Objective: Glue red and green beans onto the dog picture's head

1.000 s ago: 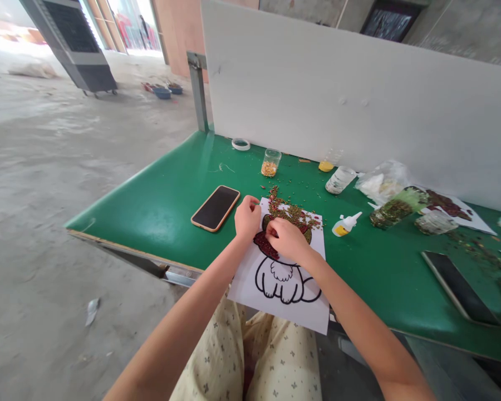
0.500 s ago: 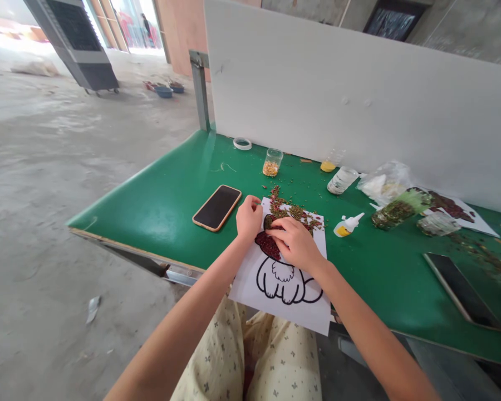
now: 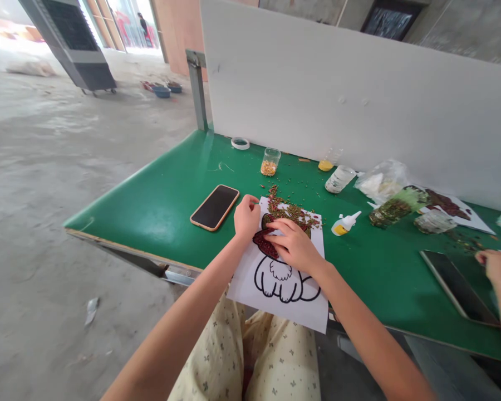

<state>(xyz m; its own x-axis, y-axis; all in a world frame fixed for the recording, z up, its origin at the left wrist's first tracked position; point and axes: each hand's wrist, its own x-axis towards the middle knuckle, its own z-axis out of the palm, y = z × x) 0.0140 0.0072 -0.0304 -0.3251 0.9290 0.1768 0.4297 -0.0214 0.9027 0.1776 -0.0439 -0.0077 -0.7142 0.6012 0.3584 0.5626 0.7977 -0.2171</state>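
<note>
A white sheet of paper with a black-outlined animal drawing lies at the table's front edge, partly overhanging it. Dark red beans fill part of the drawing. Loose green and reddish beans are heaped along the sheet's top and spill onto the table. My right hand rests over the drawing, fingers stretched out and slightly apart, fingertips at the red beans. At the sheet's upper left edge, my left hand is closed with its fingers curled; whatever they may hold is hidden.
A phone lies left of my left hand on the green table. A glue bottle stands right of the sheet. Jars, including one with corn kernels, line the back. Another person's hand is at the right, near a second phone.
My right hand's fingers have shifted slightly over the red beans. My left hand stays at the sheet's edge. The other person's hand has come further into view at the right.
</note>
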